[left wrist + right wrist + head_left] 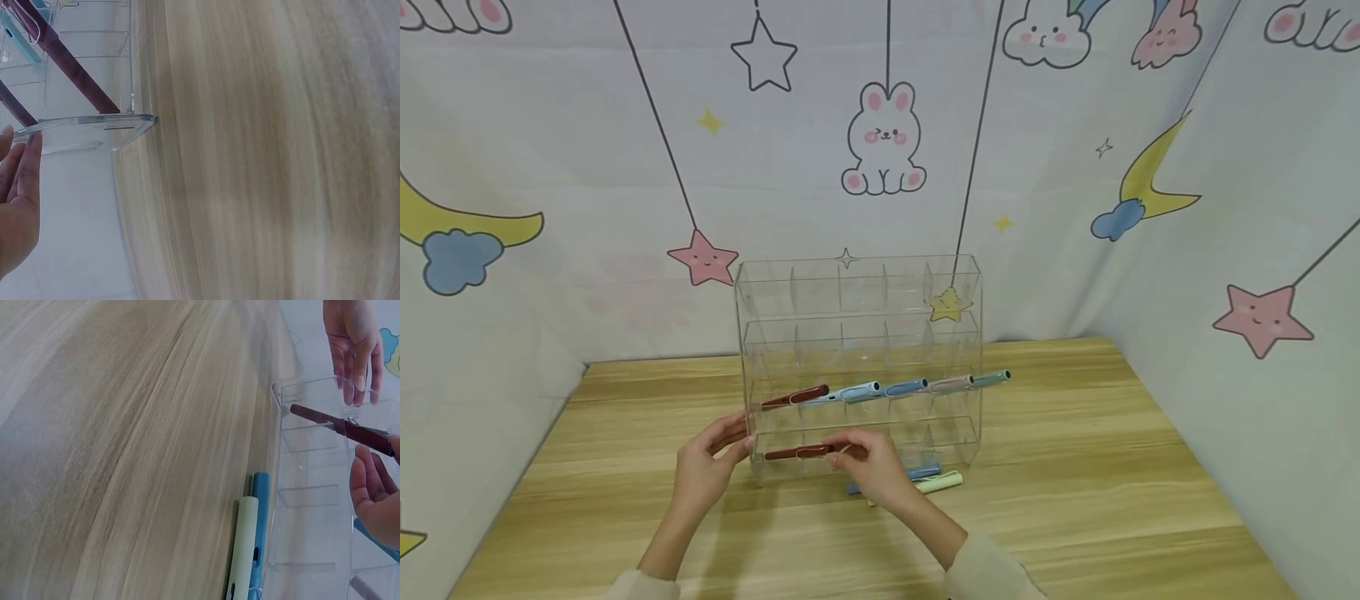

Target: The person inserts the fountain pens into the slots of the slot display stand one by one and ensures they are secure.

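A clear acrylic rack [863,327] with several divided tiers stands on the table. My right hand [874,468] pinches a dark red pen [797,452] by its capped end, with thumb and fingertips. The pen lies nearly level at the left of the lowest tier, its far end pointing left into the compartment [307,439]. My left hand [702,463] rests on the rack's left side panel [87,123], fingers extended and fingertips against it. Under my right hand, a blue pen [927,472] and a pale green pen [942,482] lie on the table before the rack.
The tier above holds another dark red pen [795,396], a light blue pen [859,392], a blue pen [906,387], a pink pen [951,384] and a green pen [992,379]. Behind the wooden table [1075,500] hangs a printed white curtain [805,158].
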Demonstrator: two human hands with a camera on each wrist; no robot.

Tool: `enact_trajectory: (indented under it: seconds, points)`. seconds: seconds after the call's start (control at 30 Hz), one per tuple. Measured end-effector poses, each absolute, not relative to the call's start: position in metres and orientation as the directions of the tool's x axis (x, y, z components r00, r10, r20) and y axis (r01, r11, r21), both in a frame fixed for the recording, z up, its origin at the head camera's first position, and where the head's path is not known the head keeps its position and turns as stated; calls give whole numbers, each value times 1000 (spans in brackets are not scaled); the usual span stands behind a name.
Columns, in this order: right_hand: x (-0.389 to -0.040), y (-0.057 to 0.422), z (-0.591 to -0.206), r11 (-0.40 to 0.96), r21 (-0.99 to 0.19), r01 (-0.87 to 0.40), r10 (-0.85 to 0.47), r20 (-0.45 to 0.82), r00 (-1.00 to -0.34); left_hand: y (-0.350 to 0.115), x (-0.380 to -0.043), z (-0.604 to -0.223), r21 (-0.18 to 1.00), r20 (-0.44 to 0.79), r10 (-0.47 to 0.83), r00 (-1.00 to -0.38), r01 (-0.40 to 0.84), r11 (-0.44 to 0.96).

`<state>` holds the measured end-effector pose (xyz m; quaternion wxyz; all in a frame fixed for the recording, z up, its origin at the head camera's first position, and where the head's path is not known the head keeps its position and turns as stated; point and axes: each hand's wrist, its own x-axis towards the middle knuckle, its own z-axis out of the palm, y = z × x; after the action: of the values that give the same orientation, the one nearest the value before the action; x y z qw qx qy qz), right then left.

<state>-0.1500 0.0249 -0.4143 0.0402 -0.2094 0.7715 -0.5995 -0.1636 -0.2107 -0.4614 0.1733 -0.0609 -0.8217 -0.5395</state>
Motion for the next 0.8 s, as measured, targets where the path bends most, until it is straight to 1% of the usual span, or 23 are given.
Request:
enact_trajectory:
  seconds: [0.2, 0.43, 0.53, 0.8]
  points:
    - [-150, 40, -420, 220, -945, -243, -436, 128, -891, -210, -162, -461, 873, 331, -91, -939, 268, 408]
    - [-160, 68, -454, 253, -948, -195, -489, 49, -871, -211, -162, -461, 874, 324, -95, -941, 259, 411]
    - [-163, 79, -464, 272, -940, -204, -498, 43, -866, -211, -162, -461, 877, 318, -98, -943, 253, 408]
    - [-162, 113, -472, 335, -914, -229, -500, 33, -865, -211, -162, -461, 885, 310, -102, -945, 248, 395]
